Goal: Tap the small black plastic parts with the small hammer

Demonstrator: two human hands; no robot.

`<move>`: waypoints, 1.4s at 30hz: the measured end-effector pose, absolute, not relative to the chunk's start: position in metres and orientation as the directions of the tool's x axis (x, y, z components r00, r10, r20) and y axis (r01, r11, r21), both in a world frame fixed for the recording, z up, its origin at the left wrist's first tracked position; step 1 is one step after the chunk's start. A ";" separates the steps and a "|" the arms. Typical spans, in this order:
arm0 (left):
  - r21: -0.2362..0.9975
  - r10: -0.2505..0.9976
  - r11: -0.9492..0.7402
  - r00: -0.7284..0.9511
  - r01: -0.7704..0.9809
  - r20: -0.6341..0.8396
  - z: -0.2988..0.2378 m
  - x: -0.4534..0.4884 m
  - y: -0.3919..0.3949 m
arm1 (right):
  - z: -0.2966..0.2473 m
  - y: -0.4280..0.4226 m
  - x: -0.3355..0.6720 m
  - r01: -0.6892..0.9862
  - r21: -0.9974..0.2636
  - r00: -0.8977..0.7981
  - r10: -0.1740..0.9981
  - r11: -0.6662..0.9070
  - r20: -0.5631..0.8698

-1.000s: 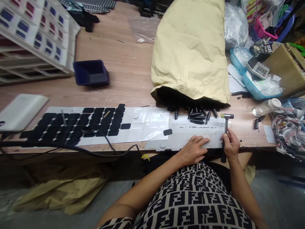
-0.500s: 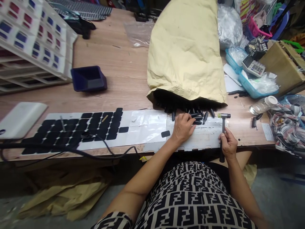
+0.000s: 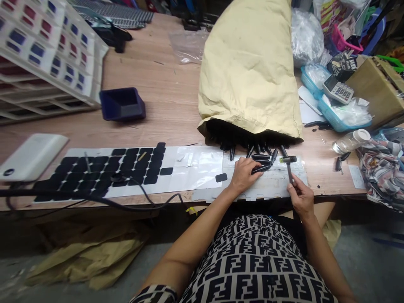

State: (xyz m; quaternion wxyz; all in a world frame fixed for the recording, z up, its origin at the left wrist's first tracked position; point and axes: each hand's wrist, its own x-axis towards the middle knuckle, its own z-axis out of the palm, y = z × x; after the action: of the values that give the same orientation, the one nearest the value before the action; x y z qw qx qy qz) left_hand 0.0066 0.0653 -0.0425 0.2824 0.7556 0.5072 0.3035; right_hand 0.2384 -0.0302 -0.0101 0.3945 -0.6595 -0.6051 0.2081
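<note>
My left hand (image 3: 244,176) rests at the board's edge of the pile, its fingers closed on a slim black pen-shaped tube (image 3: 261,168) that points to the right. Several more black tubes (image 3: 260,157) lie just beyond it, spilling from the mouth of a large tan paper sack (image 3: 248,71). In my right hand (image 3: 301,195) is a small hammer (image 3: 288,160), gripped by its dark handle with the head upward, near the tube's right end. A whitish board (image 3: 268,185) lies beneath both hands at the table's front edge.
Left of my hands, a white sheet (image 3: 198,179) carries rows of black rounded pieces. Cables (image 3: 126,207) cross it. A dark blue bin (image 3: 123,105) and white rack (image 3: 53,54) stand further left. To the right are a clear bottle (image 3: 349,142), blue baskets (image 3: 344,122) and a calculator (image 3: 339,89).
My left hand has drawn a black tube from the pile toward me. My right hand has moved the hammer slightly left and nearer the tube. The view has shifted slightly.
</note>
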 end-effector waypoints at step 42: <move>0.740 0.909 -0.371 0.384 0.562 0.163 -0.038 0.000 0.070 | -0.022 -0.030 0.220 0.498 -0.867 0.223 0.964 0.012 0.141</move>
State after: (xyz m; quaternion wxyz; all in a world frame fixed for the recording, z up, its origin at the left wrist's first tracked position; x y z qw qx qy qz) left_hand -0.0001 0.0698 -0.0379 0.3004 0.7759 0.4738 0.2886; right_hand 0.2199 -0.0298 -0.0218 0.4351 -0.6499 -0.5627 0.2680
